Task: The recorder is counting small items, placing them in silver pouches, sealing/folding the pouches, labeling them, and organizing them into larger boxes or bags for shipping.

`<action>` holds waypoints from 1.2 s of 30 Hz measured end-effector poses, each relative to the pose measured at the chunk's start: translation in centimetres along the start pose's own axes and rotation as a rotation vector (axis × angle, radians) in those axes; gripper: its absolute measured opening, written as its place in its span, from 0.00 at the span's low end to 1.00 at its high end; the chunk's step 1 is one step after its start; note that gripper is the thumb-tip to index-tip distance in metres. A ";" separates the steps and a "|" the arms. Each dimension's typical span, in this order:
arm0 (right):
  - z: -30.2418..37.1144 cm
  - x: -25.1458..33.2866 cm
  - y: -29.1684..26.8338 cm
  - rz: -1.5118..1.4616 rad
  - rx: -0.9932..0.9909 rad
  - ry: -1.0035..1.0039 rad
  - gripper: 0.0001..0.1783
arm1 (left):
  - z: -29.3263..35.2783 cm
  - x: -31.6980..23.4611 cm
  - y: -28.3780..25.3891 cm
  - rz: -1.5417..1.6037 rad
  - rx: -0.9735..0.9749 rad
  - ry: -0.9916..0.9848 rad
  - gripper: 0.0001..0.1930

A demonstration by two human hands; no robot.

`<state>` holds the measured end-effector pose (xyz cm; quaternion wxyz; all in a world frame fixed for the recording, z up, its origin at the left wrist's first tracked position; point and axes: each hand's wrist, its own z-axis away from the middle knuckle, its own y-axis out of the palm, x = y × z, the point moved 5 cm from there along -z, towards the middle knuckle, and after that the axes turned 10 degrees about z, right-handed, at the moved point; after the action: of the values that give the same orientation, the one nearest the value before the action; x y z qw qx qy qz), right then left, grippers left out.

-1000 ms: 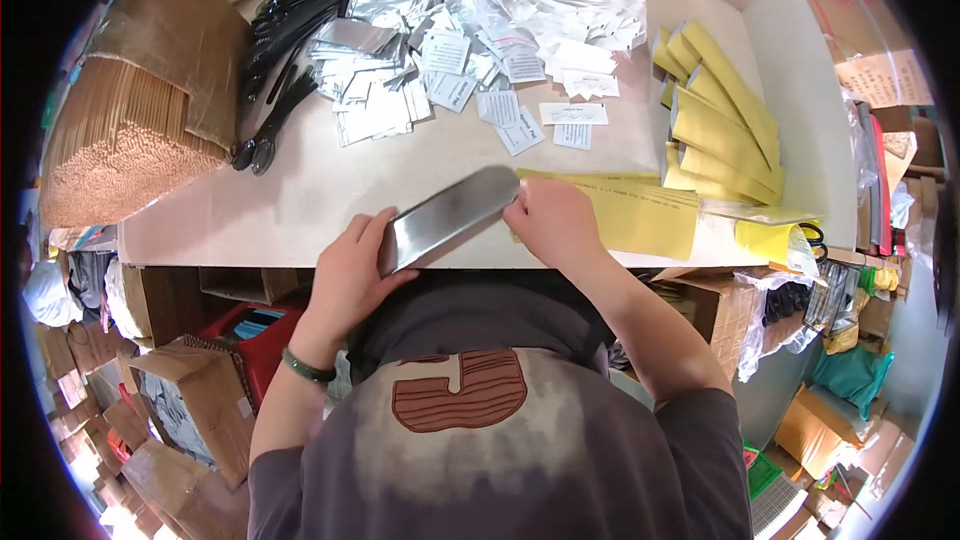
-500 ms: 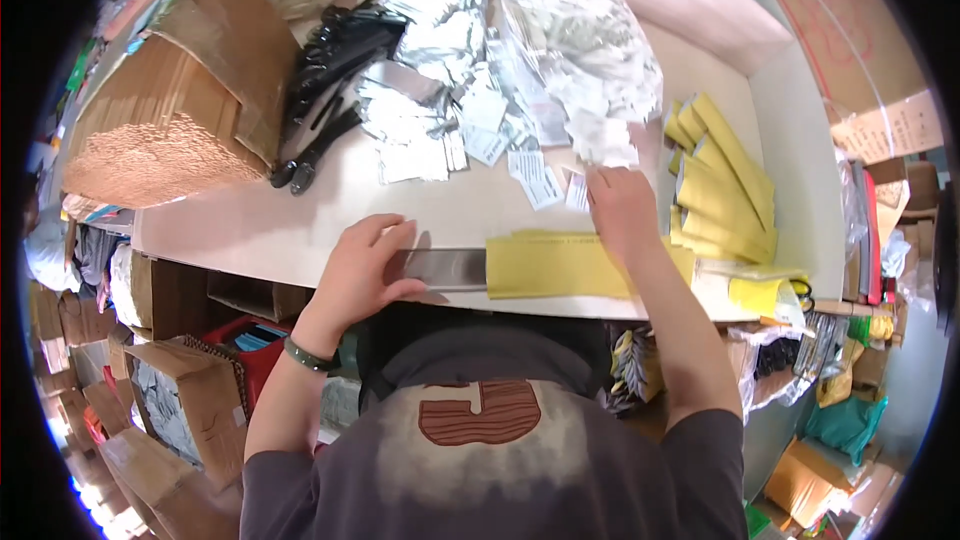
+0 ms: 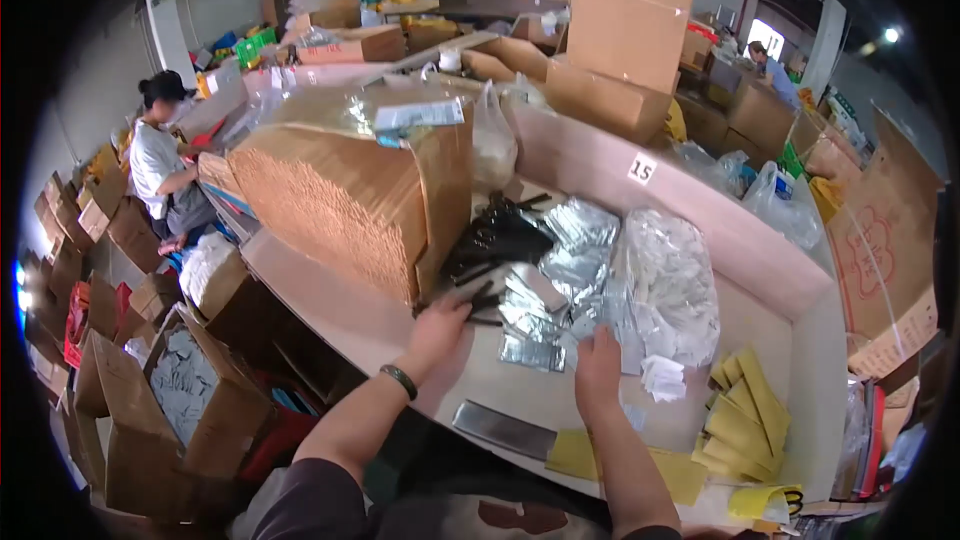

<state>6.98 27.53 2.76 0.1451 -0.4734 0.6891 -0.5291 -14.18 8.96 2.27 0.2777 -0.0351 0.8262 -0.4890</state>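
Silver pouch: a flat silver pouch (image 3: 503, 429) lay at the table's near edge, between and behind both wrists, long axis running left to right.
Right hand: the right hand (image 3: 598, 372) rested palm down, fingers together, tips touching the silver sachets (image 3: 560, 280).
Left hand: the left hand (image 3: 437, 330) reached the black handles (image 3: 495, 240); finger state hidden (cannot tell).
Containers: beyond the left fingertips, an open carton (image 3: 350, 190) packed with brown envelopes.
Surface: pale table (image 3: 330, 290) in a warehouse.
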 end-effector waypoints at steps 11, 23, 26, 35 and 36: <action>-2.6 -2.4 0.9 -0.944 0.473 0.603 0.08 | -1.8 2.6 -2.1 0.235 0.030 -0.302 0.14; -1.9 0.2 0.2 -0.119 0.224 0.063 0.12 | 5.0 -0.5 -2.7 0.623 -0.061 -0.395 0.07; -3.3 0.7 0.1 -0.144 0.259 0.060 0.10 | 7.1 0.4 -2.1 0.617 -0.099 -0.423 0.07; -9.9 5.7 7.1 0.096 0.131 -0.162 0.05 | 7.4 -1.4 -1.9 0.417 -0.136 -0.275 0.07; -9.6 6.3 6.8 0.089 0.126 -0.170 0.05 | 7.7 -1.4 -2.0 0.412 -0.135 -0.270 0.07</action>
<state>-6.32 28.03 2.59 0.2557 -0.4755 0.6600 -0.5225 -9.66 2.34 1.64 0.4762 0.0508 0.8021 -0.3567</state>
